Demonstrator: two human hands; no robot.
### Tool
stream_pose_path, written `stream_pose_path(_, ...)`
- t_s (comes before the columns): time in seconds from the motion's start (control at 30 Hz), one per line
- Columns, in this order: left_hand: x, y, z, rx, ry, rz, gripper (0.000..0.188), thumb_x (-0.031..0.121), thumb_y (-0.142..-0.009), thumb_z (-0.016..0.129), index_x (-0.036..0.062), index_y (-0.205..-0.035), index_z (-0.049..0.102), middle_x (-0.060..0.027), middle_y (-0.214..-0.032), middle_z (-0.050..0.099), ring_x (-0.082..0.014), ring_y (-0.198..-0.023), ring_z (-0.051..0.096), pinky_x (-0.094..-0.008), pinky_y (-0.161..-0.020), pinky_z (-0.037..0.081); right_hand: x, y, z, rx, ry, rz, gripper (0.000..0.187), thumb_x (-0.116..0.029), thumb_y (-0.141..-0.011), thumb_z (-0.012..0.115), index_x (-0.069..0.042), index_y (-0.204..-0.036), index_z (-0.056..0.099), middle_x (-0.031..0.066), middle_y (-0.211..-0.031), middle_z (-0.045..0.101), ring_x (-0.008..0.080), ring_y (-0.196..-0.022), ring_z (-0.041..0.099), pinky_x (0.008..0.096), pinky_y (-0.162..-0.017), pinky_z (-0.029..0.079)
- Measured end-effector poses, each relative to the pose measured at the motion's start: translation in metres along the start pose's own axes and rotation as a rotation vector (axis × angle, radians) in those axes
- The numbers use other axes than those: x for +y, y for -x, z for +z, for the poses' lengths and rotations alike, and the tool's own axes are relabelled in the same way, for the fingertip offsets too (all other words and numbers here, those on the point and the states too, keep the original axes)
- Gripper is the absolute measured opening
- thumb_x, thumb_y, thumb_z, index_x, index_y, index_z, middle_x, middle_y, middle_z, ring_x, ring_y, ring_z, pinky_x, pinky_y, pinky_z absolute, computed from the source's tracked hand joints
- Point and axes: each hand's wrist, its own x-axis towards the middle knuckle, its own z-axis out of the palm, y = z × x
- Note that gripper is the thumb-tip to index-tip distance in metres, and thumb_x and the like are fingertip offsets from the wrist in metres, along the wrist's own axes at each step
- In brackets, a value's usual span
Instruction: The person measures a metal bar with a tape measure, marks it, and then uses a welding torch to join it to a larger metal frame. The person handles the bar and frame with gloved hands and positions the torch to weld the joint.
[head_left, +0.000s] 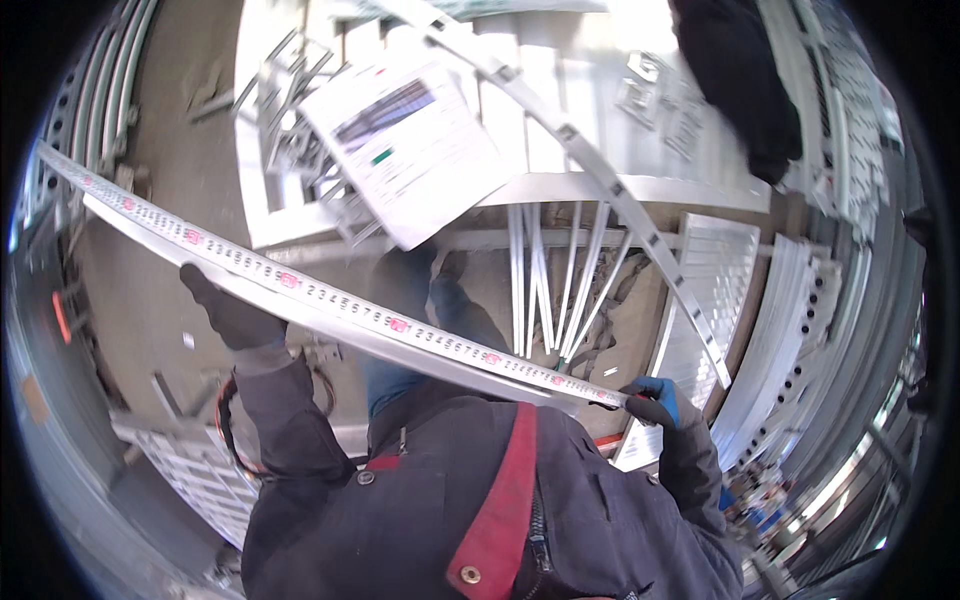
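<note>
A white tape measure blade (340,308) with black and red markings runs across in front of me, from far left down to near right. Along its near edge lies a long pale metal bar (250,292). My left hand (235,312), in a dark glove, is closed at the near side of the bar; some of its fingers are hidden beneath it. At the blade's right end my right hand (655,402), in a blue and black glove, grips the tape measure. Its case, if there, is covered by the glove.
Ahead stands a white bench (640,190) with a printed sheet (405,150) and small metal brackets (300,130). A slotted metal strip (600,175) crosses it diagonally. Thin white rods (540,280) lean below. Perforated profiles (785,350) stack at right. Someone's dark-clothed limb (740,85) reaches in.
</note>
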Motion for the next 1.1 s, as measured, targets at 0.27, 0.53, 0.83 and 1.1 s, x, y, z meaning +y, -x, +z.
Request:
stream_pose_path(0.27,0.012,0.015,0.058,-0.323,0.450,-0.440,0.073,0.087,-0.088,0.054,0.0155,-0.077,0.044,0.0013,-0.067,0.041,-0.0146,-0.054,0.040,-0.0284,-0.045,0.042,0.049,0.010,-0.012,-0.154,-0.189,-0.078,0.037,-0.026,-0.091,0.080,-0.002,-0.118,0.074,0.0010,-0.080,0.067,0.0082,-0.065,0.060,0.0248,-0.057,0.046)
stream_pose_path(0.53,0.042,0.041,0.098,-0.552,0.333,-0.228,0.073,0.088,-0.082,0.061,0.0157,-0.082,0.054,-0.0004,-0.068,0.053,-0.0159,-0.056,0.055,-0.0286,-0.053,0.053,-0.003,-0.059,-0.028,0.050,-0.260,-0.624,0.072,-0.028,-0.090,0.079,-0.003,-0.152,0.052,0.0069,-0.116,0.068,0.0151,-0.102,0.064,0.0304,-0.091,0.054)
stream_pose_path(0.83,0.060,0.067,0.133,-0.616,0.334,-0.215,0.062,0.083,-0.087,0.060,0.0212,-0.086,0.061,0.0049,-0.071,0.059,-0.0115,-0.060,0.058,-0.0275,-0.055,0.054,0.040,-0.065,-0.049,0.460,-0.140,-0.385,0.086,-0.037,-0.081,0.083,0.004,-0.149,0.050,0.0184,-0.121,0.070,0.0238,-0.104,0.069,0.0372,-0.091,0.056)
stream_pose_path(1.1,0.061,0.057,0.135,-0.659,0.452,-0.311,0.067,0.085,-0.086,0.059,0.0199,-0.077,0.050,0.0080,-0.062,0.041,-0.0094,-0.050,0.040,-0.0267,-0.047,0.040,0.077,-0.082,-0.061,0.669,-0.037,-0.260,0.084,-0.041,-0.077,0.086,0.007,-0.139,0.056,0.0223,-0.119,0.070,0.0266,-0.106,0.070,0.0388,-0.091,0.057)
